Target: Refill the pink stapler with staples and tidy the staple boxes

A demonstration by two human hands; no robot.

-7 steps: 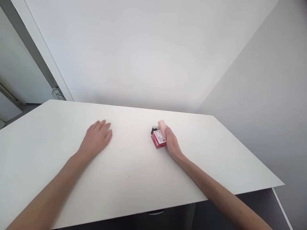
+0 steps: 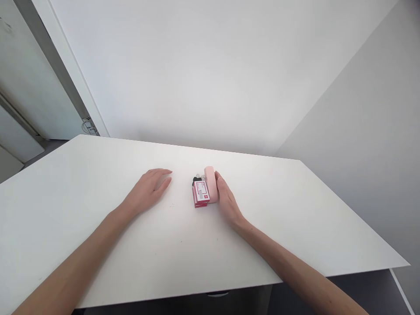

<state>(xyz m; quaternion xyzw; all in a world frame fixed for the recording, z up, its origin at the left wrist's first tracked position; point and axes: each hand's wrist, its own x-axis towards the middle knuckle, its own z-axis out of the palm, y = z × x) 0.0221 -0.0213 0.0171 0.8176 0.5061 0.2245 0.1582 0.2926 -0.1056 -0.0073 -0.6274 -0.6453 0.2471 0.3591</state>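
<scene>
A pink rounded oblong case (image 2: 211, 184) stands near the middle of the white table. Along its right side lies my right hand (image 2: 228, 199), fingers stretched out and touching it without wrapping round it. Against the case's left side sits a small stack of red-and-white boxes (image 2: 201, 192). Just behind the boxes are a small black item (image 2: 197, 179) and a clear or silvery one (image 2: 203, 177), both partly hidden, so I cannot tell their kind. My left hand (image 2: 149, 190) is to the left of the group, empty, with thumb and fingers apart.
The white table (image 2: 141, 262) ends in a front edge below my forearms. Behind it rises a white wall (image 2: 197, 78), with a grey wall (image 2: 370, 144) on the right. Cables and a socket (image 2: 89, 126) show beyond the far left corner.
The case and boxes have shifted left together, with my right hand against the case. The case and boxes have turned more upright in view. My left hand has moved right, closer to them.
</scene>
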